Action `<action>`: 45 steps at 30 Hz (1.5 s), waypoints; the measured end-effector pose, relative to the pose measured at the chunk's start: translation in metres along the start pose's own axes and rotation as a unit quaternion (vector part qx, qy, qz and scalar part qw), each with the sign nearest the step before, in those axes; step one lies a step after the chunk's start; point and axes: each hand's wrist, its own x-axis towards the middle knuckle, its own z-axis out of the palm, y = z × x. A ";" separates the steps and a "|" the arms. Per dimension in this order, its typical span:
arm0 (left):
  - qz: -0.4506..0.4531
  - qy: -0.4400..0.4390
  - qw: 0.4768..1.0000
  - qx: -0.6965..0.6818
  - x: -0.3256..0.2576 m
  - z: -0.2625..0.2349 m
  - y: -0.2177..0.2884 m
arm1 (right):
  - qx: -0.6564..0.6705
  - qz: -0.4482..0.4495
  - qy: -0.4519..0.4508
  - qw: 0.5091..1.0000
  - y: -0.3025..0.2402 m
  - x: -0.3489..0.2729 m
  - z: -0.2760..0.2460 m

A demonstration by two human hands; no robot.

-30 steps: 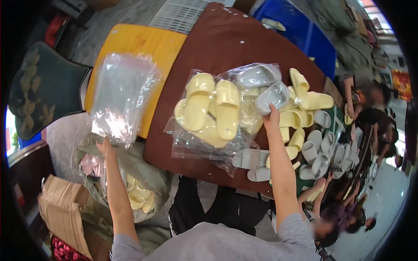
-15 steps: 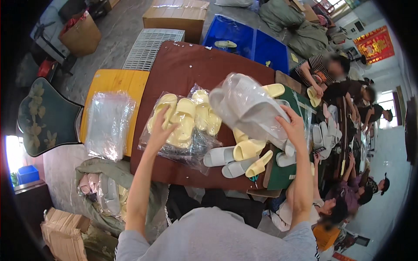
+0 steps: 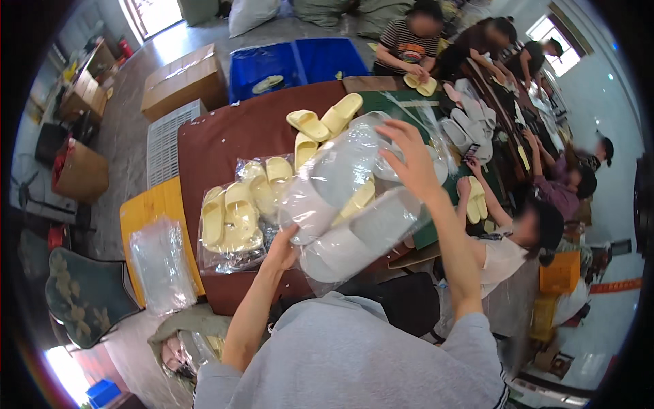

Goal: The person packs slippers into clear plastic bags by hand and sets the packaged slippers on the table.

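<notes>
A pair of pale grey slippers [image 3: 371,230] in a clear plastic bag is raised over the brown-covered table. My left hand [image 3: 281,249] grips the bag's left end beside a slipper toe. Above the bag's far right part, my right hand [image 3: 414,163] is open with fingers apart; whether its fingertips touch the plastic I cannot tell. Bagged yellow slippers [image 3: 231,217] lie on the table left of my left hand. Farther back are loose yellow slippers [image 3: 325,119]. The raised bag partly covers another yellow slipper [image 3: 357,202].
A stack of clear plastic bags [image 3: 162,266] rests on a yellow board [image 3: 139,215] at the left. Blue bins [image 3: 330,61] and a cardboard box [image 3: 184,78] stand beyond the table. Several people sit along the right, one handling yellow slippers [image 3: 421,84]. A chair [image 3: 85,296] is far left.
My view has turned to the right. The bagged grey slippers have swung lower and nearer me. My left hand has taken hold of the bag, while my right hand has let go and spread its fingers.
</notes>
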 end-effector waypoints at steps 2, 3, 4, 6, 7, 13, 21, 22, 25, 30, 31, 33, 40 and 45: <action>0.035 0.009 0.998 -0.047 0.007 0.000 -0.009 | 0.067 0.146 0.104 0.981 0.014 -0.062 0.012; 0.052 0.012 0.996 -0.073 0.008 -0.002 -0.010 | 0.118 0.220 0.161 0.955 0.018 -0.098 0.029; 0.064 0.009 0.995 -0.077 0.013 0.008 -0.011 | 0.195 0.305 0.170 0.917 0.009 -0.133 0.043; 0.077 0.022 0.993 -0.086 0.028 0.011 -0.017 | 0.255 0.458 0.008 0.851 0.000 -0.182 0.079; 0.095 0.047 0.989 -0.100 0.031 0.007 -0.018 | 0.436 0.543 -0.026 0.717 -0.036 -0.184 0.080; 0.042 0.057 0.997 -0.027 0.025 0.026 -0.041 | 0.634 0.527 0.061 0.562 -0.065 -0.199 0.128; 0.105 0.240 0.942 0.210 0.024 0.008 -0.057 | 0.532 0.576 0.006 0.621 -0.056 -0.220 0.106; 0.103 0.234 0.938 0.234 0.022 0.021 -0.060 | 0.545 0.579 0.010 0.606 -0.054 -0.223 0.107; 0.094 0.176 0.936 0.291 0.057 -0.011 -0.085 | 0.534 0.590 0.029 0.604 -0.029 -0.232 0.110; 0.093 0.045 0.934 0.342 0.125 0.085 -0.067 | 0.510 0.541 0.178 0.645 0.039 -0.193 0.072; 0.123 0.025 0.922 0.366 0.148 0.090 -0.053 | 0.521 0.520 0.185 0.651 0.046 -0.170 0.060; 0.095 -0.002 0.909 0.406 0.172 0.120 -0.033 | 0.513 0.504 0.178 0.672 0.071 -0.151 0.040; -0.014 0.090 0.936 0.340 0.178 0.135 -0.033 | 0.440 0.486 0.224 0.721 0.105 -0.177 0.111; -0.019 0.237 0.925 0.296 0.170 0.087 -0.035 | 0.417 0.431 0.116 0.792 0.070 -0.188 0.133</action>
